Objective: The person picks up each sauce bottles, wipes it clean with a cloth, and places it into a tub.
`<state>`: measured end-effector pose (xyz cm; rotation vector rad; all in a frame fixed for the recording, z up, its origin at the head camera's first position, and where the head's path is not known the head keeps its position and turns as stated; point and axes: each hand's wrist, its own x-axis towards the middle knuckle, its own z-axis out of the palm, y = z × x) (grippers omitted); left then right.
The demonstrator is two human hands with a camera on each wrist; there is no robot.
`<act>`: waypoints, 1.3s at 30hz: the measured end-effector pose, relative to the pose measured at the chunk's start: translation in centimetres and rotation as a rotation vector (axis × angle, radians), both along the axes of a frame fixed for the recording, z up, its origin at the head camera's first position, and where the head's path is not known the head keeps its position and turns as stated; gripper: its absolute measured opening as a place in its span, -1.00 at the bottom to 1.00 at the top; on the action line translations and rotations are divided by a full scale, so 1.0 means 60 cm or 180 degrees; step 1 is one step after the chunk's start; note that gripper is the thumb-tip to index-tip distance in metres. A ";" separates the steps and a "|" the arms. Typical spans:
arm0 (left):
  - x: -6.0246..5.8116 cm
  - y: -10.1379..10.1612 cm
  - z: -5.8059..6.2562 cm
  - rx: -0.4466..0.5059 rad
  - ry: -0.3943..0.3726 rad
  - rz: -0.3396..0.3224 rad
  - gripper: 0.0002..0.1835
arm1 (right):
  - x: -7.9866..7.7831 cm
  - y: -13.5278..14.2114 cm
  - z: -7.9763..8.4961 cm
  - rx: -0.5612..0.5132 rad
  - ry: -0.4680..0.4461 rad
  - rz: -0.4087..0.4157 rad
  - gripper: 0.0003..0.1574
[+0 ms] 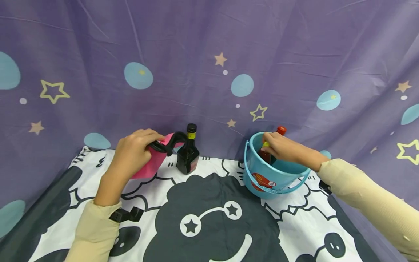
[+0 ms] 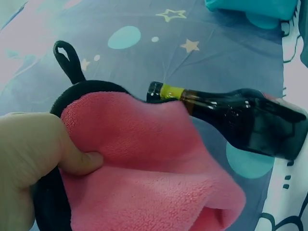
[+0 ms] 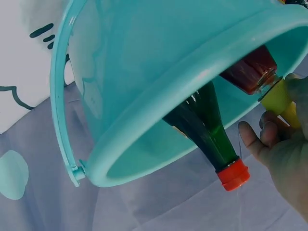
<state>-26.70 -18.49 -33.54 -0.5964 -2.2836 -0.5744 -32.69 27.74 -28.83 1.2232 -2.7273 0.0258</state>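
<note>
My left hand (image 1: 131,156) pinches a pink cloth (image 2: 139,144) with black edging and a black hanging loop, thumb on the pink side. Just right of the cloth, a dark glass bottle (image 1: 187,156) with a black cap and yellow neck band stands upright. On the right, my right hand (image 1: 284,146) reaches over the rim of a light blue bucket (image 1: 252,171). Its fingers grip the yellow cap of a bottle of red sauce (image 3: 252,72), whose lower part is inside the bucket. Beside it in the bucket leans a green bottle (image 3: 209,125) with a red cap.
A white and dark grey cartoon-print cloth (image 1: 212,225) covers the table. Behind it hangs a purple curtain (image 1: 183,54) with stars and blue ovals. The bucket's handle (image 1: 255,182) hangs down at the front.
</note>
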 end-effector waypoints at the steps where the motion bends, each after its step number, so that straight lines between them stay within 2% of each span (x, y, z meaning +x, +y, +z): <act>1: -0.002 -0.001 -0.001 -0.0035 0.0063 0.0021 -0.46 | 0.000 0.000 -0.001 0.0005 -0.0012 -0.0014 -0.78; 7: -0.005 -0.009 0.004 -0.0113 0.0415 0.0138 -0.48 | -0.003 -0.008 0.006 0.0026 0.0013 0.0006 -0.77; 16: -0.005 -0.021 -0.001 -0.0100 0.0447 0.0301 -0.54 | -0.002 -0.029 0.017 0.0159 -0.0054 -0.0167 -0.80; 23: -0.007 -0.027 0.000 -0.0082 0.0477 0.0367 -0.57 | -0.004 -0.037 0.025 0.0348 0.0007 -0.0266 -0.82; 26: -0.008 -0.029 0.001 -0.0077 0.0468 0.0380 -0.57 | -0.003 -0.041 0.036 0.0466 0.0183 -0.0312 -0.79; 29: -0.009 -0.028 0.001 -0.0089 0.0425 0.0377 -0.57 | -0.001 -0.052 0.055 0.0463 0.0470 -0.0397 -0.68; 31: -0.010 -0.025 0.000 -0.0106 0.0387 0.0364 -0.57 | -0.002 -0.069 0.070 0.0360 0.0653 -0.0408 -0.61; 34: -0.011 -0.021 -0.003 -0.0108 0.0331 0.0344 -0.56 | -0.008 -0.111 0.087 0.0144 0.0768 -0.0321 -0.60; 39: -0.011 -0.018 -0.008 -0.0044 0.0315 0.0354 -0.55 | -0.024 -0.198 0.082 -0.0121 0.0700 -0.0068 -0.63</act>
